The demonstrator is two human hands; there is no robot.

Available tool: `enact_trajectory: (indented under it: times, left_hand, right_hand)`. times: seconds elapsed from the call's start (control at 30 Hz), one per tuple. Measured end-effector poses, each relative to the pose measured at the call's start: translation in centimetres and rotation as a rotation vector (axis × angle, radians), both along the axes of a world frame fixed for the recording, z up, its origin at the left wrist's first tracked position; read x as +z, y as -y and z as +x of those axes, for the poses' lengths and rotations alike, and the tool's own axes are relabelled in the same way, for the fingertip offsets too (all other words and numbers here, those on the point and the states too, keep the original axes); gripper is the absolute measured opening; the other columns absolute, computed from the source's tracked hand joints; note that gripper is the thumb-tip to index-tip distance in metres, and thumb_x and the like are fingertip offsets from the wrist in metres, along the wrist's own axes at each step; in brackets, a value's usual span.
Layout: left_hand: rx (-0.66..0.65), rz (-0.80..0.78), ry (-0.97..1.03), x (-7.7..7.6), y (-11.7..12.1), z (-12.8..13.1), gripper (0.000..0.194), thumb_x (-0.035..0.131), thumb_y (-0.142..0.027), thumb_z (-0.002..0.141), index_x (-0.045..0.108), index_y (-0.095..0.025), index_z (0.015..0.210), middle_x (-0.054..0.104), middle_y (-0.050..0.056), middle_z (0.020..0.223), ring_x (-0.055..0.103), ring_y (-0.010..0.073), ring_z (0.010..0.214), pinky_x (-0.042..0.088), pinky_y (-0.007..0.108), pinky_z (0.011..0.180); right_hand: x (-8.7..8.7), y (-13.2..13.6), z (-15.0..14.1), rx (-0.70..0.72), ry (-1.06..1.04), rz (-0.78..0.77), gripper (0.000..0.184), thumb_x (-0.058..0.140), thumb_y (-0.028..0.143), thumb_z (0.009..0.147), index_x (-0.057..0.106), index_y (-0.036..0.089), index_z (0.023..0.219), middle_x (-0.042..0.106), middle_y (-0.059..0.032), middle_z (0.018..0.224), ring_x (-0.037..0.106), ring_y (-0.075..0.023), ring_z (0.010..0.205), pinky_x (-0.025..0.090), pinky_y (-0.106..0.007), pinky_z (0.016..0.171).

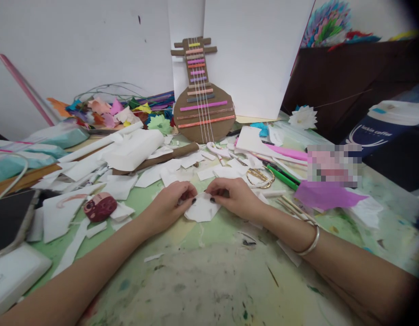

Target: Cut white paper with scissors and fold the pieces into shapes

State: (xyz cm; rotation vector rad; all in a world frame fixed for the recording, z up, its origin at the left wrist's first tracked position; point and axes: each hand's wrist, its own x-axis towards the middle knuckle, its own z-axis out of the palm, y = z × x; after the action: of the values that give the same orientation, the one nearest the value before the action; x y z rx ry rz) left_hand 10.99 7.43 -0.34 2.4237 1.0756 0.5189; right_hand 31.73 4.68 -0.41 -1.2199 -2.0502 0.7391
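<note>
Between my two hands, near the middle of the table, is a small white piece of paper (203,209) with cut, angled edges. My left hand (173,201) pinches its left side between thumb and fingers. On the opposite side, my right hand (229,195) grips the upper right edge, thumb against the paper and fingers curled behind. A silver bangle (311,241) circles my right wrist. Just beyond my hands lie several white paper scraps (168,172). A gold-coloured coil (263,178) rests past my right hand.
A cardboard lute-shaped model (204,108) with strings leans at the back. A maroon round object (99,207) and a phone (10,217) are at left. To the right lie a green cutter-like tool (282,176), purple paper (326,194) and a dark blue coffee cup (379,129).
</note>
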Motion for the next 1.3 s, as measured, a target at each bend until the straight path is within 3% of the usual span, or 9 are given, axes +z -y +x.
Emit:
enact_trajectory:
  times: [0.3,0.7,1.0,1.3]
  left_hand:
    - [-0.042,0.098,-0.029,-0.1,0.0,0.3,0.012,0.040,-0.018,0.083,0.053,-0.018,0.084,0.056,0.004,0.084,0.052,0.0187,0.081,0.042,0.032,0.072]
    - [0.053,0.104,-0.057,-0.5,0.0,0.9,0.011,0.040,-0.020,0.085,0.047,-0.018,0.078,0.053,0.005,0.081,0.050,0.0194,0.079,0.041,0.033,0.071]
    - [-0.083,-0.045,0.023,0.3,-0.8,-0.6,0.015,0.041,-0.016,0.083,0.055,-0.019,0.086,0.058,0.002,0.086,0.053,0.0165,0.080,0.041,0.028,0.071]
    - [-0.063,-0.131,0.013,0.9,-1.1,-1.1,0.017,0.044,-0.016,0.080,0.059,-0.020,0.087,0.060,0.001,0.088,0.053,0.0154,0.080,0.041,0.027,0.069]
  right_hand:
    - [0.0,-0.2,-0.8,-0.085,0.033,0.041,0.024,0.057,0.000,0.067,0.060,0.017,0.084,0.062,0.0011,0.074,0.050,-0.0079,0.064,0.038,-0.021,0.062]
    - [-0.3,-0.5,-0.6,-0.057,-0.024,-0.018,0.019,0.057,0.001,0.068,0.062,0.015,0.080,0.058,0.0021,0.067,0.050,-0.0068,0.060,0.039,-0.018,0.058]
    - [-0.2,-0.4,-0.4,-0.042,0.024,0.007,0.016,0.056,0.003,0.069,0.065,0.015,0.076,0.059,0.0015,0.066,0.049,-0.0071,0.061,0.037,-0.019,0.058]
    - [-0.3,-0.4,-0.1,-0.032,0.018,0.007,0.016,0.056,0.002,0.070,0.063,0.015,0.074,0.058,0.0019,0.066,0.048,-0.0073,0.060,0.035,-0.019,0.056]
